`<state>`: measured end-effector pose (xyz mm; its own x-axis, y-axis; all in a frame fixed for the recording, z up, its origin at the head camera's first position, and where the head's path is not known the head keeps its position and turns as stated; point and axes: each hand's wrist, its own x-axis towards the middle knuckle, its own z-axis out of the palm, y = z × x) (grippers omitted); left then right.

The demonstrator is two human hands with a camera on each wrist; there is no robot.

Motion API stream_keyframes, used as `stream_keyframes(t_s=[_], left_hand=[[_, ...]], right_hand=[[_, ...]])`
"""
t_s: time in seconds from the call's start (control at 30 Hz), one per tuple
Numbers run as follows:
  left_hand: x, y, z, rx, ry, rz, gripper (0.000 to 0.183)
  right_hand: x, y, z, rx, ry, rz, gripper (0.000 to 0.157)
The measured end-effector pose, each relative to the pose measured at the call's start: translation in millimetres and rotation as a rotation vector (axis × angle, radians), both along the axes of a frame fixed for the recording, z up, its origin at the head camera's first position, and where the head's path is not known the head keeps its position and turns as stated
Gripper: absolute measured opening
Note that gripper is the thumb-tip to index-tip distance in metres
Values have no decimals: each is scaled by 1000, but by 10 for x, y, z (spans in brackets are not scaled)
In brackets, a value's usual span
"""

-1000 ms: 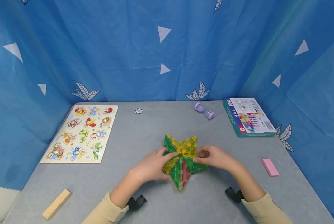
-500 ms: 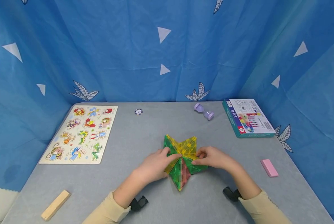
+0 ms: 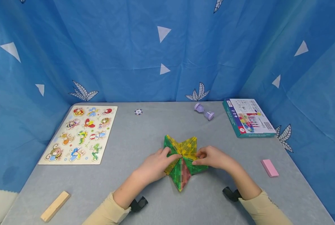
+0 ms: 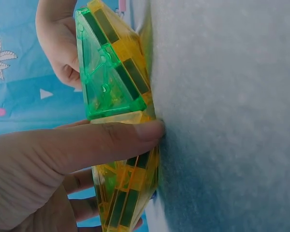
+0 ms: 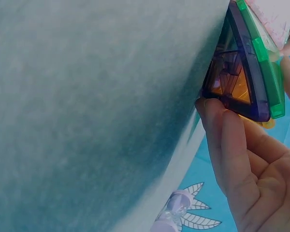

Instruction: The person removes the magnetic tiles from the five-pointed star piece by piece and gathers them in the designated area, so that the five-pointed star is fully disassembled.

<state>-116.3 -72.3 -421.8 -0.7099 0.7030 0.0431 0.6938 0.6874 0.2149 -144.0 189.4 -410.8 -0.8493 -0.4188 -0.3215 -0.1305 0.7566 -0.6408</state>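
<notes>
Head view looks down from above; low, close wrist views share the star [image 3: 186, 153]

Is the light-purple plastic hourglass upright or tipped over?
Tipped over: the hourglass lies on the grey table, both end caps facing sideways.

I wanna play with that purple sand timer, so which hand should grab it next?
Probably the right hand: it looks nearer the purple sand timer, while the left hand is across the star.

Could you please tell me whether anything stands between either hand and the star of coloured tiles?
Nothing visible does: the left hand and right hand both touch the star, and the purple hourglass lies apart, farther back.
</notes>
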Motion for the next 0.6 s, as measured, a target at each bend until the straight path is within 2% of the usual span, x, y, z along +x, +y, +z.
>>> stream_keyframes(t_s=[0.3,0.6], left_hand=[[-2,22,-3,-15,-1,-12,74],[-28,-6,-22,25,21,-54,73]], right_hand=[[16,-36,19,6,-8,-14,43],[20,-52,26,-10,-15,-25,42]])
